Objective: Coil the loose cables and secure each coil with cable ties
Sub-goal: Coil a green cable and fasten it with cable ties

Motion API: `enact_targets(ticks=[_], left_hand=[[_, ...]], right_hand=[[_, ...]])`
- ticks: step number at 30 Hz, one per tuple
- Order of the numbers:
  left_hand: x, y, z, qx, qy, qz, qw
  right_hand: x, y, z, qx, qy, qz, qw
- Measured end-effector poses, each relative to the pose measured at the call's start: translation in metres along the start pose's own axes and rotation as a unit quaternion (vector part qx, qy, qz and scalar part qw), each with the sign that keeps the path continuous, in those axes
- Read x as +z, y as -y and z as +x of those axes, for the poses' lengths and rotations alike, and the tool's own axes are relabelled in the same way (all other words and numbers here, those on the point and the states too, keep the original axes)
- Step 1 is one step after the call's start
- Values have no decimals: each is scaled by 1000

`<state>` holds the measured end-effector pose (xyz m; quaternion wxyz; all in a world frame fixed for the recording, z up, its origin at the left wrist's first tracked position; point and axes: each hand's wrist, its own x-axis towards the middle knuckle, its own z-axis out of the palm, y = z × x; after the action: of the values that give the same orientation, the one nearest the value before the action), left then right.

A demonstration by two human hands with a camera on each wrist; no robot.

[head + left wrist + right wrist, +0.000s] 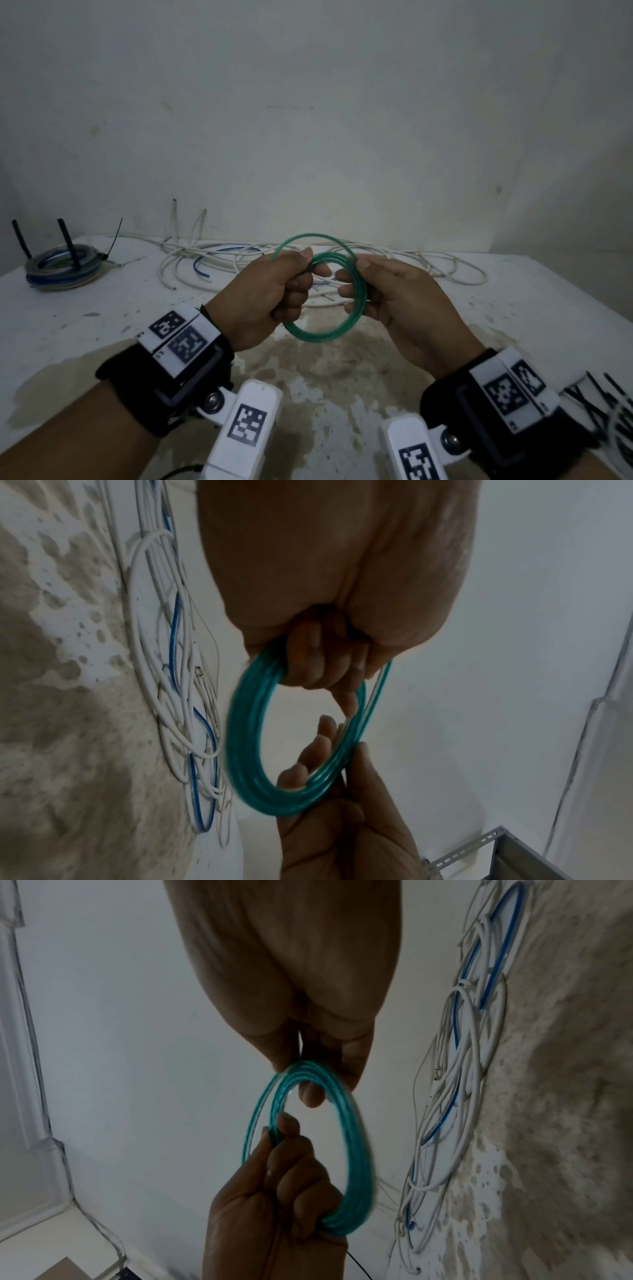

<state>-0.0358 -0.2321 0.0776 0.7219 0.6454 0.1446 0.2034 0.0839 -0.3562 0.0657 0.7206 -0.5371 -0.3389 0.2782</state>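
A green cable (322, 334) wound into a coil of several turns hangs in the air above the table, held between both hands. My left hand (291, 287) grips the coil's left side in a fist, with one loose turn arching above the rest. My right hand (356, 291) pinches the coil's right side between thumb and fingers. The left wrist view shows the green coil (246, 750) under my left fingers (308, 664). The right wrist view shows the coil (356, 1164) caught under my right fingertips (310, 1096).
A tangle of loose white and blue cables (239, 263) lies at the back of the stained white table (85, 329). A finished coil stack (63, 270) with black cable ties sticking up sits at the far left. Black cable ties (596, 404) lie at the right edge.
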Motion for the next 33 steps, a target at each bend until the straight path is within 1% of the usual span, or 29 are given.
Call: enact_targets(ticks=[2, 7, 10, 12, 15, 17, 20, 23, 26, 29, 31, 33], left_hand=[[2, 1, -2, 3, 7, 16, 1000], [1, -1, -2, 6, 27, 44, 999], [-1, 0, -1, 0, 46, 57, 997], [-3, 0, -2, -16, 69, 22, 997], [-3, -4, -3, -37, 137, -103, 984], [-4, -4, 1, -33, 124, -135, 983], [1, 1, 5, -5, 80, -96, 992], [7, 7, 9, 5, 60, -80, 995], [12, 12, 12, 5, 59, -75, 995], [17, 15, 15, -6, 79, -71, 994], [20, 19, 16, -22, 90, -68, 993], [25, 21, 17, -31, 81, -43, 995]], right_hand=[[2, 0, -1, -5, 19, -23, 1000], [1, 1, -2, -24, 33, -63, 997], [0, 0, -4, -24, 47, -68, 996], [0, -2, -3, -24, 40, -51, 998], [0, -4, -4, -34, 1, -26, 999], [-2, -4, -5, -38, -19, -39, 998], [-5, -5, -5, -44, -44, -51, 997], [-9, -6, -5, -28, -63, -42, 997], [-15, -6, -7, -12, -53, -43, 998], [-21, -5, -11, -5, -41, -67, 997], [-26, -6, -12, -1, -57, -66, 996], [-31, -9, -13, -3, -83, -77, 994]])
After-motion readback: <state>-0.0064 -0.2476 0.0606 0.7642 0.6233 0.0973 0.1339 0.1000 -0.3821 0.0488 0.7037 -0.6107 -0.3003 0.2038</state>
